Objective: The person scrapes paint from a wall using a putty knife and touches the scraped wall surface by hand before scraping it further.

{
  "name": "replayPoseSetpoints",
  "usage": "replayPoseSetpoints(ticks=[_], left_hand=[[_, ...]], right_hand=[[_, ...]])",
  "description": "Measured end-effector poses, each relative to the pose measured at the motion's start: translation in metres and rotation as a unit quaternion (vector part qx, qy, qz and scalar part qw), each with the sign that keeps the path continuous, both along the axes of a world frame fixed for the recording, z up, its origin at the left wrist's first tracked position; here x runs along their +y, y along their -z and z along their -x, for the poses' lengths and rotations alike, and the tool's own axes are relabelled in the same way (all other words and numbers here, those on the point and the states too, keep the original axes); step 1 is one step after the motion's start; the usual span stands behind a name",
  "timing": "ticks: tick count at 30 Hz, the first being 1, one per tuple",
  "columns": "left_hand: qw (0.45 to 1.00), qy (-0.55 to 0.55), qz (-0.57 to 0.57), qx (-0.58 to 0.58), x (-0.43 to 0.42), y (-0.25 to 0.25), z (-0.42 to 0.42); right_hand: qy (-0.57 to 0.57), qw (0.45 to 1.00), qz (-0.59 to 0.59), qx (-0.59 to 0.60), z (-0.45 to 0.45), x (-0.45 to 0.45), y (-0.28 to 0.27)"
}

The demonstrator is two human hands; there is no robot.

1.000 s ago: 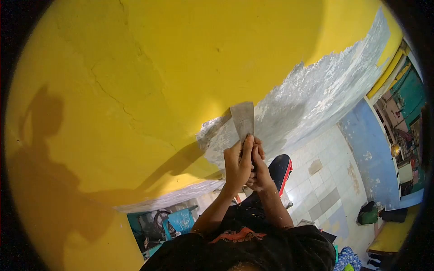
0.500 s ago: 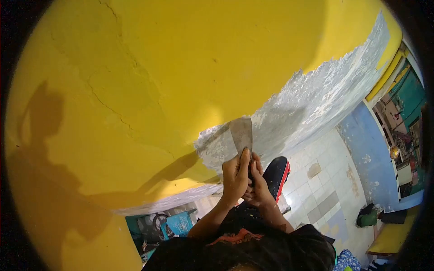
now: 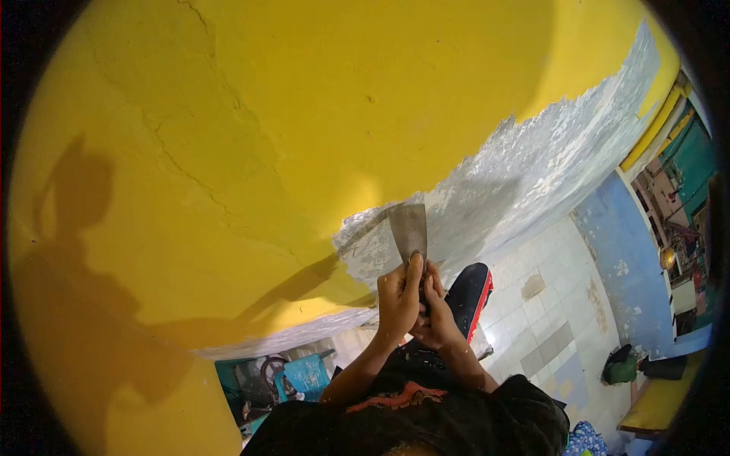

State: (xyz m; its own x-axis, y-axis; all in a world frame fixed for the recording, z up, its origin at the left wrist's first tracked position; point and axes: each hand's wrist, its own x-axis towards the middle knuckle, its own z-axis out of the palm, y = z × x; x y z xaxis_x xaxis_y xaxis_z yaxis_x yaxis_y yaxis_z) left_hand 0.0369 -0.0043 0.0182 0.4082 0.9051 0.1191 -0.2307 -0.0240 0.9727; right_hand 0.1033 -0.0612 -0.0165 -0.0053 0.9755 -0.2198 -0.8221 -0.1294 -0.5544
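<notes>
Both my hands grip a paint scraper (image 3: 408,228) with a wide flat metal blade pointing up and away from me. My left hand (image 3: 397,304) wraps the handle with its thumb laid along the base of the blade. On the other side my right hand (image 3: 441,313) closes round the same handle, most of which the fingers hide. The blade's edge lies at the border between the yellow paint (image 3: 304,137) and a bare grey-white patch (image 3: 471,197) of wall. Whether it touches the wall I cannot tell.
Below is a tiled floor (image 3: 525,323), with my dark, red-edged shoe (image 3: 469,296) near my hands. A blue wall (image 3: 616,251) and an opening with assorted things stand at right. Lower left are a turquoise object (image 3: 306,376) and clutter. Cracks (image 3: 186,176) run through the yellow paint.
The scraper and both hands have dropped slightly against the wall, the blade edge now a little lower at the paint border. The grip is the same, and the view has shifted slightly.
</notes>
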Motion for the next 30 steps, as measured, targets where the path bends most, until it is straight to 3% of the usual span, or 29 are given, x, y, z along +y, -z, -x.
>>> replayPoseSetpoints(ticks=[3,5,6,7,8,10,12,15,16,17,18,21,23,25,26,27,29,30], left_hand=[[0.997,-0.026,-0.060,0.038,-0.002,0.002,0.003],[0.997,0.006,0.024,0.077,0.006,-0.008,0.005],[1.000,0.006,0.006,0.025,0.013,-0.013,0.000],[0.998,0.021,0.011,0.051,0.011,-0.032,0.003],[0.999,0.020,0.009,0.032,0.010,-0.030,0.001],[1.000,0.015,0.006,0.013,0.007,-0.022,0.002],[0.995,0.062,0.033,0.066,0.001,-0.011,0.006],[0.999,-0.008,-0.029,0.032,-0.013,0.001,-0.004],[0.999,-0.004,0.001,0.053,-0.006,-0.003,-0.003],[0.996,0.001,0.037,0.076,0.004,-0.011,-0.003],[0.999,0.010,-0.009,0.047,0.009,-0.021,-0.006],[0.999,0.003,-0.037,0.037,0.007,-0.010,-0.011],[1.000,-0.003,-0.021,-0.008,-0.003,-0.002,-0.009],[0.999,0.003,-0.001,0.046,-0.013,-0.005,-0.004],[0.998,0.014,-0.055,0.021,-0.012,0.010,-0.007],[0.998,0.016,-0.055,0.025,-0.008,0.003,-0.005],[0.995,0.024,-0.007,0.096,0.009,-0.021,-0.003],[0.998,0.006,-0.068,0.005,0.016,-0.017,-0.012]], right_hand=[[0.003,0.999,0.035,-0.018,0.006,-0.012,0.013],[-0.002,0.999,0.036,0.034,0.004,-0.006,0.013],[-0.035,0.994,0.009,0.100,0.000,0.002,0.018],[-0.066,0.984,-0.024,0.163,-0.001,0.010,0.007],[0.010,0.995,0.056,0.081,0.003,0.007,-0.014],[0.013,0.997,0.044,0.063,0.001,0.009,0.001],[0.017,0.997,0.054,0.045,0.004,-0.007,0.019],[-0.081,0.972,-0.065,0.212,-0.005,-0.018,0.049],[0.012,0.990,0.076,0.122,0.003,-0.001,0.014],[0.104,0.969,0.221,0.029,0.009,0.016,-0.021],[-0.103,0.992,0.019,0.071,-0.015,0.008,-0.003],[-0.006,0.996,0.091,0.014,-0.013,0.006,0.001],[-0.059,0.994,0.070,0.053,-0.010,-0.007,0.009],[-0.049,0.998,0.036,0.034,-0.006,-0.015,0.011],[-0.108,0.985,-0.013,0.133,-0.012,-0.017,0.033],[-0.106,0.985,-0.013,0.137,-0.010,-0.011,0.028],[0.032,0.989,0.111,0.088,-0.008,0.012,0.007],[0.008,0.977,0.154,0.148,-0.013,0.026,0.011]])
